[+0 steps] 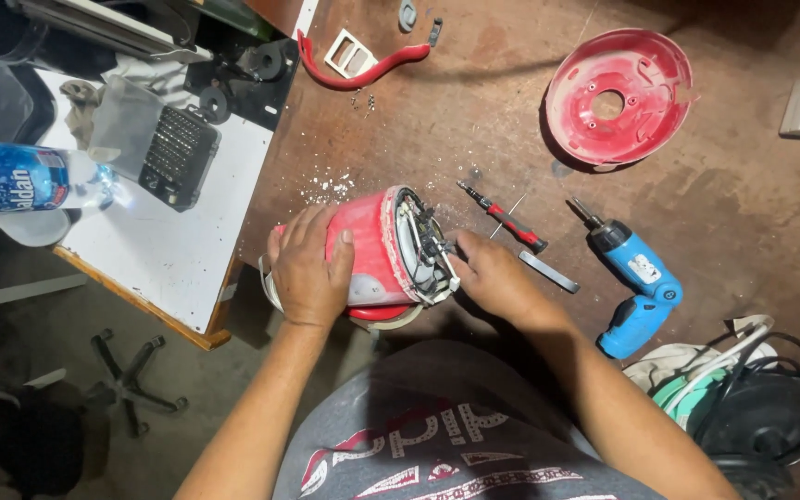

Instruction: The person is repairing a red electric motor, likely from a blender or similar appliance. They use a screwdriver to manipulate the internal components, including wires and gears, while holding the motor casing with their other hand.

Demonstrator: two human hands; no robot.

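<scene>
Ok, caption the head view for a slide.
Left hand steadies a red appliance body; right hand works at its open base.

Blue-labelled clear bottle (25, 176), lying far left

Under my left hand (308, 268) the kettle body (369, 250) is red with a pale grey lower band and a white rim, and my right hand (493, 278) rests by its open end, where the wiring (426, 243) looks black and white as far as I can tell. On the brown, scuffed table (474, 111) I see a red round base cover (618, 95), a curved red handle piece (363, 67), a red-and-black screwdriver (504, 218) and a bright blue electric screwdriver (638, 287) with a white label. My shirt (446, 435) is grey with a red-and-white print, and white crumbs (331, 188) speckle the table.
</scene>
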